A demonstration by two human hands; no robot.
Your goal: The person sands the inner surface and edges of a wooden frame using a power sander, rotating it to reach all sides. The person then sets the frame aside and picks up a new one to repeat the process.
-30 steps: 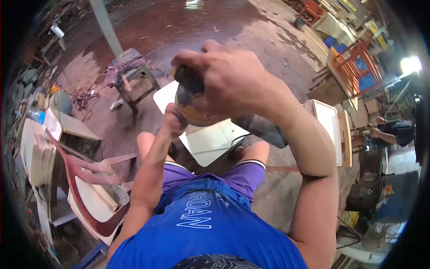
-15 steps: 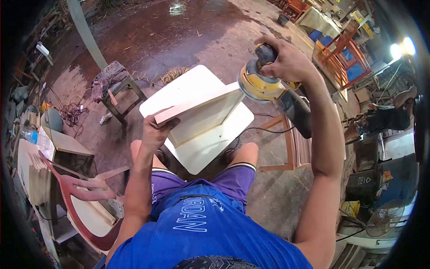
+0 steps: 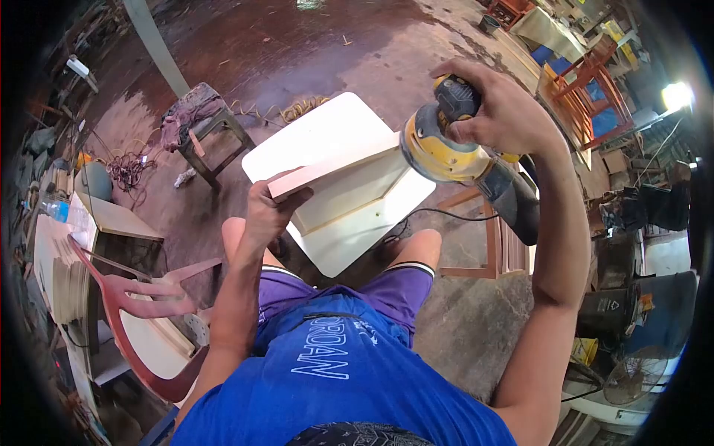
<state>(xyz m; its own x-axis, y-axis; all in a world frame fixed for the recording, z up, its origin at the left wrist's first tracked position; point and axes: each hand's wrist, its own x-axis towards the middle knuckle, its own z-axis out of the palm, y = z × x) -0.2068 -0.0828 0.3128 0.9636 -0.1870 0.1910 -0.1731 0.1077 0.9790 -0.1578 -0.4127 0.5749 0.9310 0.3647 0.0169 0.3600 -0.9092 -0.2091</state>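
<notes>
A shallow wooden frame with a panel inside is tilted up over a white board with rounded corners. My left hand grips the frame's near left corner, fingers wrapped round its edge. My right hand is closed on the black grip of a yellow and black sander. The sander's round pad is at the far right end of the frame, touching it or very close; which one I cannot tell. A black dust bag hangs from the sander.
A stool with a cloth stands at the back left. A red plastic chair and stacked boards are at my left. A wooden frame piece and a black cable lie right of my knees. Wooden chairs stand far right.
The sander in my right hand has turned, and its pad now faces the frame's end more squarely. The whole view has shifted slightly, moving the scene right. Both hands keep their holds.
</notes>
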